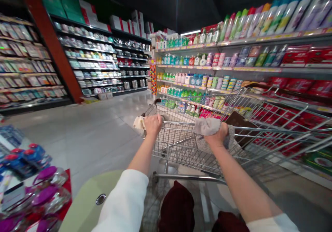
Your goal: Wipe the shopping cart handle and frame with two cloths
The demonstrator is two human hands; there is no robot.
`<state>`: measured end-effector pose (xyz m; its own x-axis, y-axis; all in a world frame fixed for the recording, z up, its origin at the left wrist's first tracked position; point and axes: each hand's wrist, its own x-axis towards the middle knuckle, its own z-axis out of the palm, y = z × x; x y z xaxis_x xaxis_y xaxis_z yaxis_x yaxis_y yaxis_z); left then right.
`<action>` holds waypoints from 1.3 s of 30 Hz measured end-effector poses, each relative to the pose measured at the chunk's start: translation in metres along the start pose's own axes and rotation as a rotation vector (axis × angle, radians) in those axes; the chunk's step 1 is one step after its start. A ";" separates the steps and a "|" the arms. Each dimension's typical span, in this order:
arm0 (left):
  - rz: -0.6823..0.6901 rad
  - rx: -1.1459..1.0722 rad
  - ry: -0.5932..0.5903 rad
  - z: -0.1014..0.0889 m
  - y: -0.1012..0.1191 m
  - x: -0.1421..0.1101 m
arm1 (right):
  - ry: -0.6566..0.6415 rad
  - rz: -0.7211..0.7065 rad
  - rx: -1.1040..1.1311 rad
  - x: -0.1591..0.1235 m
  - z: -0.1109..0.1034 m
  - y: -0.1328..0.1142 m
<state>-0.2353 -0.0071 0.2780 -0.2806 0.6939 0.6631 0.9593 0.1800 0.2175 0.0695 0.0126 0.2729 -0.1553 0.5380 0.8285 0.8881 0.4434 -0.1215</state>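
On my end, the silver wire shopping cart (189, 177) is right in front of both hands. My left hand (153, 124) is curled tight on the left end of its thin, shiny metal handle bar (178, 122), with a cream cloth with brown spots (139, 123) poking out beside it. My right hand (217, 135) is closed there too, on a fluffy grey cloth (206, 125) bunched over the bar.

I think soft cloth could slide on smooth metal, and then I'd lose my grip. A hard shove ahead or right might bump the grey metal shelves (259, 39) and tip things off.

Past my right hand I see a flat dark brown thing (240, 121) through the wires; I can't tell if it's inside the cart. Beyond both hands, the shelves hold tall coloured spray cans (278, 17). Low left of my left hand are clear jars with purple lids (48, 195). I can't tell what's inside them. A swinging left elbow might knock them.
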 end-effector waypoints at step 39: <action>0.131 -0.093 -0.085 -0.035 0.074 -0.057 | -0.175 0.156 -0.073 0.005 -0.008 0.061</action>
<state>-0.1497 -0.0579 0.2810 -0.1456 0.7642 0.6283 0.9794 0.0214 0.2009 0.1263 0.0371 0.2738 -0.0806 0.7148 0.6947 0.9351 0.2955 -0.1955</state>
